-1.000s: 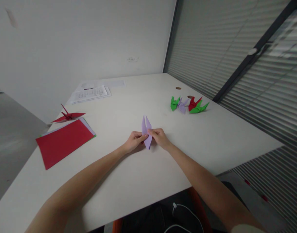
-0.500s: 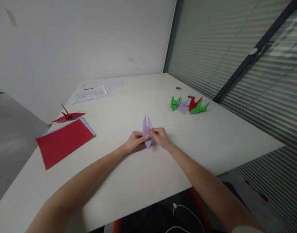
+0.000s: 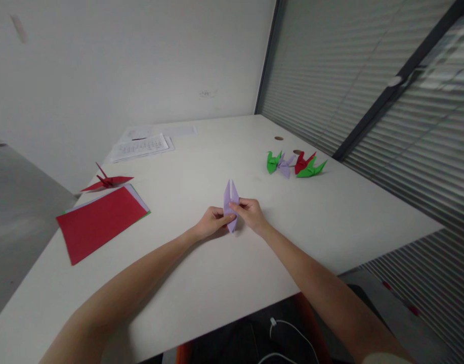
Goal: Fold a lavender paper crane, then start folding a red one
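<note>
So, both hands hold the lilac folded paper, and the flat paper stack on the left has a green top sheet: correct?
The head view shows a red rectangular top sheet, not green. The left hand and right hand do hold the lilac folded paper.

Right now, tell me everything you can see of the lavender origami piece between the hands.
The lavender origami piece looks like thin, matte paper, folded into a slim, elongated diamond. Two narrow points, split by a slit, aim away from the person; the near end tapers to a tip. The left hand and right hand pinch it from either side, thumbs on top, the right thumb farther up. Whether its near tip touches the white table cannot be told.
</note>
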Motion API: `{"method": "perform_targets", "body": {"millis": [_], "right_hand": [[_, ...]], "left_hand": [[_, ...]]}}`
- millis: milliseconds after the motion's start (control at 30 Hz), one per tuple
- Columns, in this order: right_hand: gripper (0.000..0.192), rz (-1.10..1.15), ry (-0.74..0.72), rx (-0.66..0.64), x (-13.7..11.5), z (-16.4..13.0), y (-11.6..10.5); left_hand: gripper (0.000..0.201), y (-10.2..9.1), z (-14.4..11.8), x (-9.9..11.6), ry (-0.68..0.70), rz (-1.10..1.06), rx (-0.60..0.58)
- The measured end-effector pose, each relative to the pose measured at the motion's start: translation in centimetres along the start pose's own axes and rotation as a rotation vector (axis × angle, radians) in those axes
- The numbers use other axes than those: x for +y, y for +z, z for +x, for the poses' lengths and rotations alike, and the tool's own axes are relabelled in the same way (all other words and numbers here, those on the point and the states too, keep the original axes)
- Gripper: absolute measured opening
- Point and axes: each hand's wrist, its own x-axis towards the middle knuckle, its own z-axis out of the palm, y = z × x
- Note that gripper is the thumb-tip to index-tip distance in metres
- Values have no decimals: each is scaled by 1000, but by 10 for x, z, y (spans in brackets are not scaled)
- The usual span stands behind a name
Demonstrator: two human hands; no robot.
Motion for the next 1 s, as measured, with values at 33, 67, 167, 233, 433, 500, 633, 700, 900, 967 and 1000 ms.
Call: {"method": "perform_targets", "body": {"millis": [33,67,167,233,433,500,633,700,900,967,1000], "right_hand": [[47,3,7,20,0,1,-1],[48,5,12,45,0,1,-1],[50,-4,18,115,0,3,-2],[50,-6,22,134,1,3,-2],[49,6,34,133,4,4,-2],[49,-16,33,114,7,4,-2],[51,-72,27,2,10,5,-2],[51,-89,3,-43,8,6,-4],[38,140,33,45,0,11,-16],[40,263,44,38,1,12,-18],[40,309,42,28,2,12,-18]], "left_hand": [[50,0,0,-1,2,3,-2],[50,0,0,-2,-1,4,-9],[51,-1,0,0,-30,40,-50],[52,-1,-1,2,-35,81,-53],[55,-1,-1,4,-25,70,13],[52,-1,2,2,15,4,107],[40,-4,8,0,70,-193,296],[41,-6,10,1,64,-291,326],[30,-8,5,10,-99,-404,266],[30,-6,3,12,-141,-424,197],[30,-5,1,13,-157,-434,163]]}}
